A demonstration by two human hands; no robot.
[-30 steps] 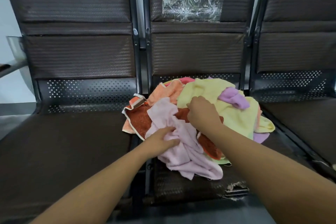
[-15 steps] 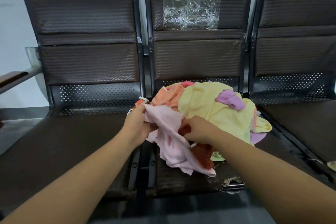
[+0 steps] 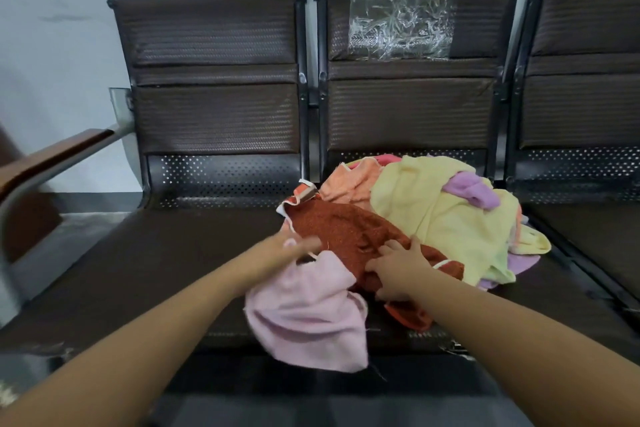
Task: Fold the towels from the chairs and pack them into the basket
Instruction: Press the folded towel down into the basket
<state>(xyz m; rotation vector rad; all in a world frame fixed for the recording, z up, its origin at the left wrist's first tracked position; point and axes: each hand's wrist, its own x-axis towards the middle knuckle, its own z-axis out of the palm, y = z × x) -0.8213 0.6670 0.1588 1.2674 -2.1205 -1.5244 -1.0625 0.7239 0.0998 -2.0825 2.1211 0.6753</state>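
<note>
**Towel heap** (image 3: 398,218) on the seat of the middle chair (image 3: 408,114), loose and unfolded.

- **Pink towel** (image 3: 311,315): pale and soft-napped. It hangs crumpled at 7 o'clock of the heap, and its lower folds overlap the seat's front edge.
- **Left hand** (image 3: 294,246): grips the upper edge of the pink towel. Motion blur hides the finger detail.
- **Rust-red towel** (image 3: 346,225): coarse-looped with a white-piped hem, lying across the heap's near side.
- **Right hand** (image 3: 401,267): rests on the rust-red towel, fingers spread and holding nothing.
- **Yellow towel** (image 3: 433,218): covers the heap from centre to 3 o'clock.
- **Lilac towel** (image 3: 467,187): bunched on the yellow towel at 1 o'clock.
- **Peach towel** (image 3: 349,180): at 11 o'clock.
- **Surroundings:** left chair (image 3: 214,114) at 9 o'clock and right chair (image 3: 581,80) at 3 o'clock. Clear plastic film (image 3: 401,21) lies on the middle backrest at 12 o'clock.
</note>
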